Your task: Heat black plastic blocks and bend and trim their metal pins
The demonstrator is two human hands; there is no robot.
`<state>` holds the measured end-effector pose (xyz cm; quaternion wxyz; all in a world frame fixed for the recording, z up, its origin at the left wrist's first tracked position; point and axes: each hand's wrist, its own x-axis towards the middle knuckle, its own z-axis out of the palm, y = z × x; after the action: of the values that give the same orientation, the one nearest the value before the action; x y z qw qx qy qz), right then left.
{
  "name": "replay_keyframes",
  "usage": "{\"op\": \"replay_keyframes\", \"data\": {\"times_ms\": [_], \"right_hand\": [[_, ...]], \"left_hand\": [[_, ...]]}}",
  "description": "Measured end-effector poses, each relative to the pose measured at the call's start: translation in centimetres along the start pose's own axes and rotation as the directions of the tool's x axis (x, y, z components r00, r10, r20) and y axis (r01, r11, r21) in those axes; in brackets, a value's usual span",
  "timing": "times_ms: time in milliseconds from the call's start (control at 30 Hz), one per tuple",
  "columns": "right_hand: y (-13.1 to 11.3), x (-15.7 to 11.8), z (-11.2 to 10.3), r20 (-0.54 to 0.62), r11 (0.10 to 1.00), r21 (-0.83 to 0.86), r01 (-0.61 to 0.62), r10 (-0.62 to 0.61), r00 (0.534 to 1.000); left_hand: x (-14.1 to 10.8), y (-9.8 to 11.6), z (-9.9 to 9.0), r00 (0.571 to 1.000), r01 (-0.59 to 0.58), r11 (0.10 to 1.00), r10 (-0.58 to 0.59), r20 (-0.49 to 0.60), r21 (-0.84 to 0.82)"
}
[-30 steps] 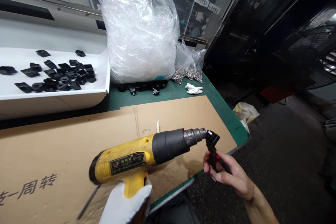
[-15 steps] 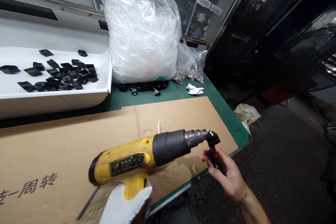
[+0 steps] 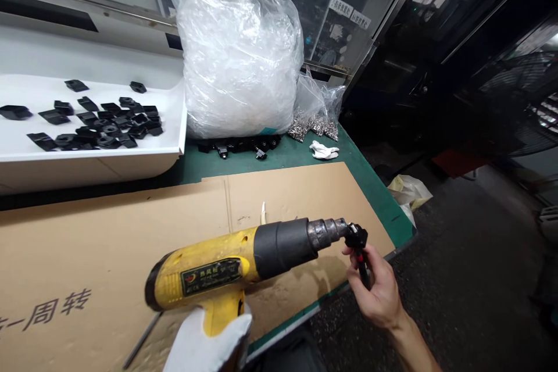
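Note:
My left hand (image 3: 209,340), in a white glove, is wrapped round the grip of a yellow and black heat gun (image 3: 204,270). The gun points right, its stepped metal nozzle close against a small black part (image 3: 356,236); whether they touch I cannot tell. Below that part, the bare fingers of my right hand (image 3: 380,296) are closed on a slim black handle (image 3: 362,272) with a red band. The part sits at the upper end of this handle, and a light metallic bit shows on its top. How the two join is hidden.
Cardboard (image 3: 131,256) covers much of the green table (image 3: 361,168). A white tray (image 3: 168,154) of black parts stands at left, beside a large clear plastic bag (image 3: 239,64). Bags of small metal pieces (image 3: 318,126), a white crumpled item (image 3: 324,150) and a metal rod (image 3: 142,341) lie about.
My right hand has turned a little and shifted slightly right, and the black part on the handle has rotated at the nozzle. The heat gun has barely moved.

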<state>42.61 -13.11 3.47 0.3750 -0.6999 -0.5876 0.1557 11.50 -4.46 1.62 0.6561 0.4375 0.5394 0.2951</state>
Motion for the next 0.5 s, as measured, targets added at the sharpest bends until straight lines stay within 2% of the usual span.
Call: {"op": "replay_keyframes", "data": {"times_ms": [200, 333, 500], "right_hand": [[-0.3, 0.3, -0.1, -0.089, 0.985, -0.156, 0.069, -0.084, 0.993], [-0.4, 0.7, 0.0, -0.153, 0.956, -0.255, 0.142, -0.185, 0.971], [-0.4, 0.9, 0.1, -0.215, 0.934, -0.313, 0.170, -0.244, 0.946]], "left_hand": [[0.9, -1.7, -0.8, 0.993, 0.012, 0.998, -0.021, 0.120, 0.070], [1.0, -2.5, -0.8, 0.999, -0.008, 0.998, 0.006, 0.031, 0.070], [0.5, -2.4, -0.3, 0.999, 0.011, 0.999, -0.013, 0.048, 0.034]]}}
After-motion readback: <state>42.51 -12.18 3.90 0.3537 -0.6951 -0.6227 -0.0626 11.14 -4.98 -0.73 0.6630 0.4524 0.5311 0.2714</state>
